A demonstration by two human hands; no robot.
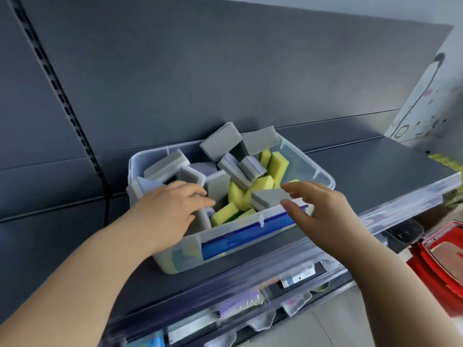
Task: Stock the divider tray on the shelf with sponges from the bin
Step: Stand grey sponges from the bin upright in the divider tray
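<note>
A clear plastic bin (323,171) with a blue front latch stands on the dark grey shelf (375,169). It is heaped with grey sponges (221,141) and yellow sponges (278,164). My left hand (170,209) reaches into the bin's left side, with its fingers over the top of an upright grey sponge (200,221) and the thumb against its near face. My right hand (323,211) hovers over the bin's front right rim with fingers spread, just beside a flat grey sponge (268,197) and holding nothing.
A clear plastic price rail (325,236) runs along the shelf's front edge. Packaged goods lie on the shelf below (250,304). A red basket (441,259) sits low at the right. The grey back panel rises behind the bin.
</note>
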